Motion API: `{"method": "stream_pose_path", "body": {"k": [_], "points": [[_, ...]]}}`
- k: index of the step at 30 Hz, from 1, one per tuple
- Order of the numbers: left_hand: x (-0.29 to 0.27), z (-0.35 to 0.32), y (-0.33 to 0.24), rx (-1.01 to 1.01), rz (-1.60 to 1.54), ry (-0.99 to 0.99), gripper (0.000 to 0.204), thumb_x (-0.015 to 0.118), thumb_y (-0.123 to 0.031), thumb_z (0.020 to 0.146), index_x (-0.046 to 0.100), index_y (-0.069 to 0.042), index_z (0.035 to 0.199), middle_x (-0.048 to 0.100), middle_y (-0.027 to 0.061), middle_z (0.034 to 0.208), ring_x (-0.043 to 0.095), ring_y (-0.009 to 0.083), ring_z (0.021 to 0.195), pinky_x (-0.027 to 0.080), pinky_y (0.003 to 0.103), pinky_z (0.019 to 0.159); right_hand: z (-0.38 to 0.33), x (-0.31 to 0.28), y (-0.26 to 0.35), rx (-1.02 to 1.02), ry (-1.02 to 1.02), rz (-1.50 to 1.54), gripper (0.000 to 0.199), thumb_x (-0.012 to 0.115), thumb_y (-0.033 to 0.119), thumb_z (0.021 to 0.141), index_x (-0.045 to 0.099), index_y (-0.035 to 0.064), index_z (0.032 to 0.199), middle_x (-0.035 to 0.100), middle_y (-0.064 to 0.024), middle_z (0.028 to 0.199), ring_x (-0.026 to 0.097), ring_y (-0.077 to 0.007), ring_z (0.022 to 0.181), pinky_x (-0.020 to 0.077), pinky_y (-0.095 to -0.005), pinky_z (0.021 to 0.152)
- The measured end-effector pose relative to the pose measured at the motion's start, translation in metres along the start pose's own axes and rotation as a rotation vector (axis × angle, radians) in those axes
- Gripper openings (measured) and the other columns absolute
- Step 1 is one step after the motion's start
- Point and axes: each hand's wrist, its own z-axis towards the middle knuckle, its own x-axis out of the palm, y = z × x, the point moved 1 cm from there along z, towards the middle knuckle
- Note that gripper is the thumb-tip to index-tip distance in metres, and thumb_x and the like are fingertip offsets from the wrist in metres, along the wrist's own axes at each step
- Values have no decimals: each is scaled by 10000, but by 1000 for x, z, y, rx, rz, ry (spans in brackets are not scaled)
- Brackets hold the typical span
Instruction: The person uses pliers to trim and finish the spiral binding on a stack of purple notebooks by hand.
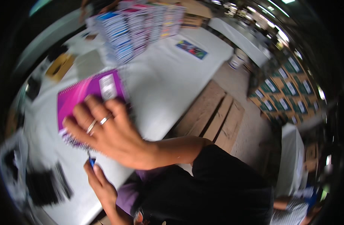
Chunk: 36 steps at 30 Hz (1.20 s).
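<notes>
A purple and pink spiral-bound notebook (87,87) with a white label lies on the white-covered table; more coil edges show beneath its near edge. My right hand (108,131), with two rings, rests over the near part of its cover, fingers spread and slightly bent. The right thumb cannot be made out. Below the notebook's near corner, my left hand (102,187) pinches a small blue-handled tool (92,161) between thumb and fingers. Its thin dark tip points at the coils; blur hides its exact kind.
Tall stacks of notebooks (134,33) stand at the table's far side, near a flat printed sheet (191,49). Dark coils (48,185) lie at the near left, an open yellow-brown box (60,67) farther back. Right of the table are a wooden pallet (213,112), a white bucket (237,59) and stacked cartons (286,90).
</notes>
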Motion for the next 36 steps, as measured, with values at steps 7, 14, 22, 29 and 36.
{"method": "stream_pose_path", "body": {"k": [7, 14, 22, 29, 36], "points": [[27, -3, -20, 69, -96, 86, 424, 316, -361, 991, 431, 20, 1139, 369, -9, 665, 318, 71, 573, 266, 225, 520, -23, 7, -15, 23, 48, -108, 583, 472, 318, 844, 310, 195, 1391, 414, -122, 1292, 358, -360, 1217, 237, -511, 983], [17, -1, -15, 66, -130, 108, 413, 309, -346, 995, 438, 26, 1120, 366, -3, 632, 330, 80, 573, 283, 230, 536, -18, 7, -6, 24, 52, -96, 589, 465, 319, 846, 291, 210, 1398, 416, -118, 1298, 355, -356, 1220, 231, -515, 984], [25, -1, -19, 73, -185, 121, 412, 306, -356, 992, 439, 15, 1113, 371, -3, 627, 341, 80, 574, 288, 228, 537, -19, 1, -13, 63, -3, -81, 548, 502, 300, 802, 386, 260, 1336, 473, -79, 1228, 387, -313, 1200, 290, -467, 964], [14, 2, -12, 26, -260, 119, 394, 334, -329, 988, 439, 15, 1149, 396, -10, 652, 368, 79, 595, 317, 226, 555, -10, 4, -5, 31, -20, 25, 580, 546, 244, 747, 416, 250, 1311, 466, -111, 1205, 420, -317, 1149, 318, -451, 918], [25, -4, 3, -247, -1188, 546, 559, 290, -477, 958, 424, 5, 1208, 548, 115, 898, 566, 237, 807, 447, 357, 761, -19, 11, -15, 18, -84, -18, 613, 657, 222, 662, 482, 256, 1249, 447, -94, 1180, 445, -274, 1104, 312, -451, 860]]}}
